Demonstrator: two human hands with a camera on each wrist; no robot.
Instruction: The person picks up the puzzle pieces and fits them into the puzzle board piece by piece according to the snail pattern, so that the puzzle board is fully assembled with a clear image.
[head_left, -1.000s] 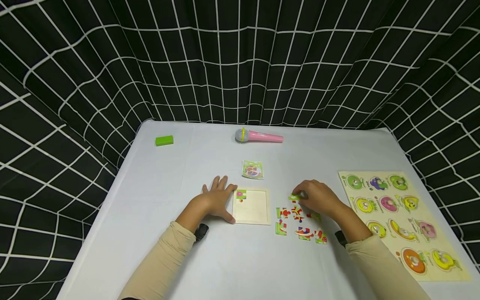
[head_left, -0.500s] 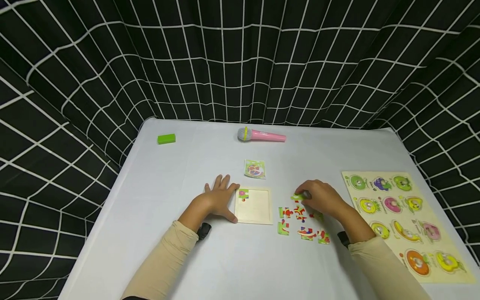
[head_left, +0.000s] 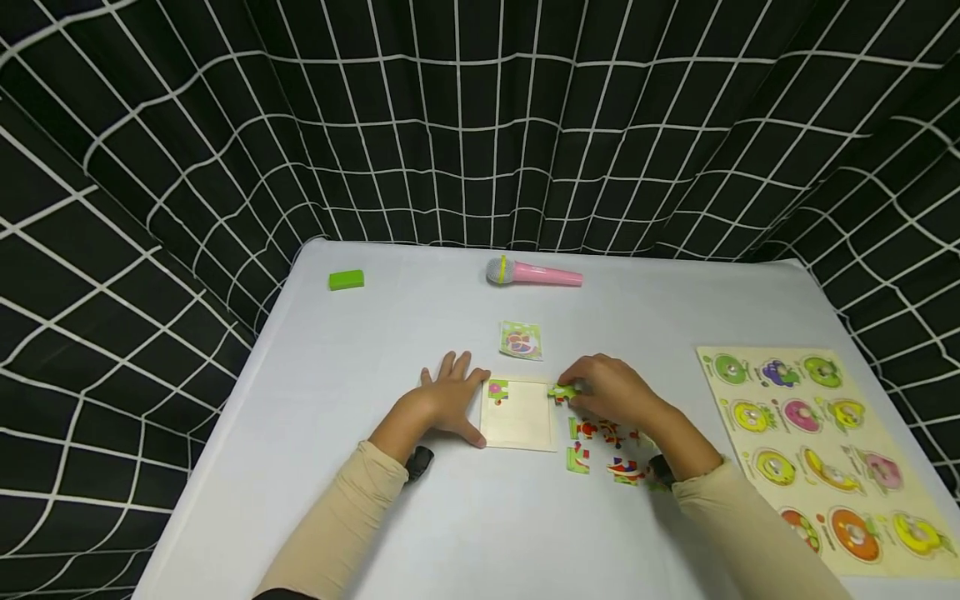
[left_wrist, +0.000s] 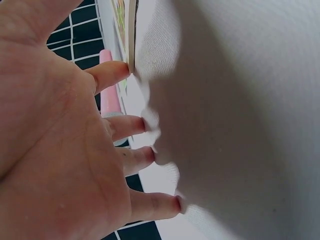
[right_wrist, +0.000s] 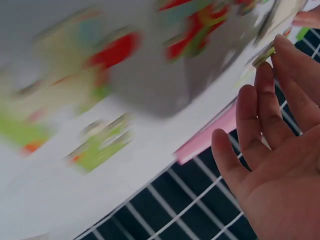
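A square wooden puzzle frame (head_left: 525,421) lies on the white table with one green-pink piece (head_left: 497,389) in its upper left corner. The left hand (head_left: 447,404) spreads its fingers at the frame's left side, thumb and index finger touching its edge; in the left wrist view the straight fingers (left_wrist: 137,161) rest their tips on the cloth. The right hand (head_left: 618,393) pinches a green puzzle piece (head_left: 561,392) at the frame's upper right edge. Several loose red and green pieces (head_left: 577,458) lie right of the frame, partly under the right hand and wrist.
Behind the frame lie a small picture card (head_left: 521,341) and a pink toy microphone (head_left: 547,275). A green block (head_left: 346,280) lies at the back left. The right side holds a large fruit puzzle board (head_left: 810,442). Black gridded cloth surrounds the table.
The right hand has moved left from the loose pieces to the frame's edge, carrying the green piece. The left hand remains at the frame's left side.
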